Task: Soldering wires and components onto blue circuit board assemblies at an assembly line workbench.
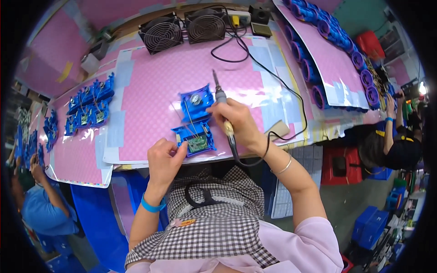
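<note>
My right hand (239, 123) is closed around a soldering iron (221, 97), its thin metal tip angled up and away over the table. Just left of it lies an opened blue plastic housing (184, 132) in two halves. The near half holds a green circuit board (197, 144); the far half (196, 103) carries a round silvery part. Thin wires run between the halves. At the near half's left edge, my left hand (165, 160) has its fingers curled, with the thumb against the housing beside the board. The iron's tip is apart from the board.
Two black fans (161, 34) stand at the back, beside a soldering station (239, 18) whose black cable (300, 107) loops down the right. Several blue housings (88, 102) sit at left. Blue-purple round parts (314, 82) line a raised board at right. Co-workers (45, 204) work on both sides.
</note>
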A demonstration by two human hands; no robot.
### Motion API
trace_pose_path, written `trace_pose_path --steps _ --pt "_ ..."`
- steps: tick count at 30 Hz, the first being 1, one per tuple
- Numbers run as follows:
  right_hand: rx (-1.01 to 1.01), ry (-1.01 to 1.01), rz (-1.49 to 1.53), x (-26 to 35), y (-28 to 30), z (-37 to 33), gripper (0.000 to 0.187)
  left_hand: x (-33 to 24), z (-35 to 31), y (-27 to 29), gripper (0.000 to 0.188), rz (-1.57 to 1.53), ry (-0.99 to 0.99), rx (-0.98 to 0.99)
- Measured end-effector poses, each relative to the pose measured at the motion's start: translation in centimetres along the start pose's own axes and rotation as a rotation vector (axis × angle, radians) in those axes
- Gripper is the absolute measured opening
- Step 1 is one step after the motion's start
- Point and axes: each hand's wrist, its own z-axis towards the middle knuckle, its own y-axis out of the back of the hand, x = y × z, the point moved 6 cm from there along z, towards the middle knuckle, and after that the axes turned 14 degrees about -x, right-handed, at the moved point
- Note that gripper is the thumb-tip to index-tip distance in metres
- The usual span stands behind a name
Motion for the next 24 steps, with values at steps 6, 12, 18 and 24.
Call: trace_pose_path --steps 6,12,18,24 --pt "-0.353 -0.167 0.042 3.1 7.2 -3.2 0.040 0.8 2.9 2.0 0.017 -0.190 0.380 0.015" --pt "-0.365 -0.459 0.179 1.2 6.3 -4.0 0.025 -3.3 5.3 1.3 0.005 -0.098 -0.057 -0.046" --pt "-0.335 -0.573 0.315 0.5 4.2 -4.3 0.023 -4.7 5.8 -0.9 0.008 -0.072 -0.175 -0.030" --pt "-0.335 -0.585 0.359 0.1 3.4 -4.0 0.024 -4.4 6.2 -2.4 0.010 -0.075 -0.169 0.001"
